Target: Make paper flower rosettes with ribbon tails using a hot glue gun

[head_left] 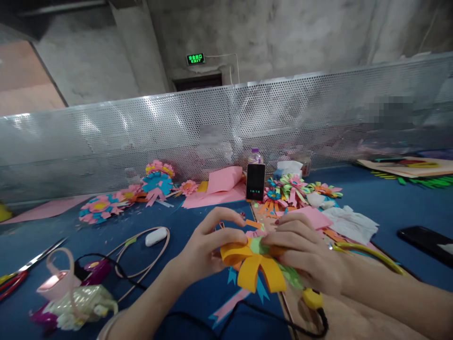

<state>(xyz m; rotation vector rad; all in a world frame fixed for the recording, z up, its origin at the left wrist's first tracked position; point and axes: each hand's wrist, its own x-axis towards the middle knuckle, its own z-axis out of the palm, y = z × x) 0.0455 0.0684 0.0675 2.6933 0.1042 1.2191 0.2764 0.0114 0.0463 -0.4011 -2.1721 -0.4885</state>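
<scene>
My left hand [215,238] pinches the left petals of an orange-yellow paper flower [260,271]. On its other side, my right hand [311,252] closes on the flower near a light green piece [258,245] at its middle. Looped paper strips form the petals. Blue and pink notched paper ribbons [230,307] hang below the flower. Under my right hand lies a yellow-ended object [312,298] with a black cord; its kind is unclear. Yellow-handled scissors [368,255] lie partly behind my right wrist.
Finished paper flowers [101,208] and pink paper sheets [222,184] line the back of the blue table. A small clock [255,182] stands there. At left are red-handled scissors [31,267] and a cable with a white case [155,237]. A phone [426,243] lies right.
</scene>
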